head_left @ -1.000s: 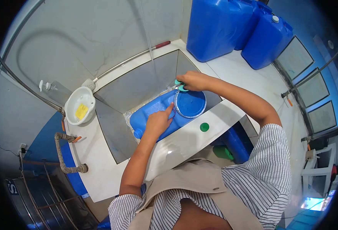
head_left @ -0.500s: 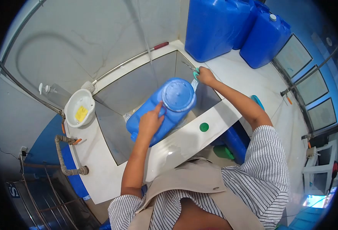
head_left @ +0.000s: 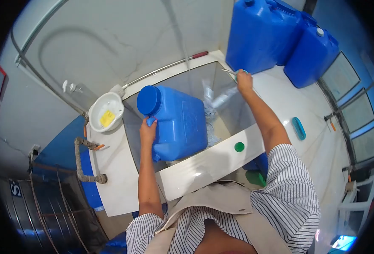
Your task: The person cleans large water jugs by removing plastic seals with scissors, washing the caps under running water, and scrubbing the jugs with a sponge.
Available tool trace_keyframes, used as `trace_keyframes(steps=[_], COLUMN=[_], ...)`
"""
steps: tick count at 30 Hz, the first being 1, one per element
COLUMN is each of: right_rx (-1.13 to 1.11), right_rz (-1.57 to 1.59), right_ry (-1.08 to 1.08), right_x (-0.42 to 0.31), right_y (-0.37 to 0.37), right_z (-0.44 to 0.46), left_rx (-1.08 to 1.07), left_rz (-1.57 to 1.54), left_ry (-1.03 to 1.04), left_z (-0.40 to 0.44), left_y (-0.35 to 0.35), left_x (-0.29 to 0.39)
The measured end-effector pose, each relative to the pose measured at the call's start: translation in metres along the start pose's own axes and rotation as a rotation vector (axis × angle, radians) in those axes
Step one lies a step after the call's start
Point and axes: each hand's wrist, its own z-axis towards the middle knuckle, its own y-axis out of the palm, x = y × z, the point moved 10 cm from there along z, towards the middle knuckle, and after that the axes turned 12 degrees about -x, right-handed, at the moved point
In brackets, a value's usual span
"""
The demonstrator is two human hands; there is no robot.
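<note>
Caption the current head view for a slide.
Left hand grips a blue jug at the sink; right hand holds scissors.

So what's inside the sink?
Crumpled plastic lies in the sink, beside the blue jug held by the left hand. The part behind the jug is hidden.

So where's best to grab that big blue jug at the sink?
Probably its handle, below the wide lid, from the person's left, as the left hand does: the blue jug's body is bulky, but its handle end faces left.
</note>
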Motion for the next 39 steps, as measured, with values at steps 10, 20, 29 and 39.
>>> trace_keyframes(steps=[10, 20, 29, 39], right_rx=[-0.263, -0.388, -0.157, -0.566], right_rz=[0.279, 0.650, 0.912, 0.752], right_ry=[0.040, -0.538, -1.127, -1.014], right_x=[0.061, -0.136, -0.585, -0.636], right_y=[0.017, -0.038, -0.137, -0.062], right_z=[-0.045, -0.039, -0.111, -0.095], left_rx=[0.038, -0.018, 0.088, -0.163], left_rz=[0.063, 0.205, -0.060, -0.253], left_ry=[0.498, 0.269, 0.017, 0.360], left_z=[-0.017, -0.025, -0.020, -0.027], left_y=[0.010, 0.012, -0.013, -0.019], left_x=[0.062, 0.056, -0.042, -0.009])
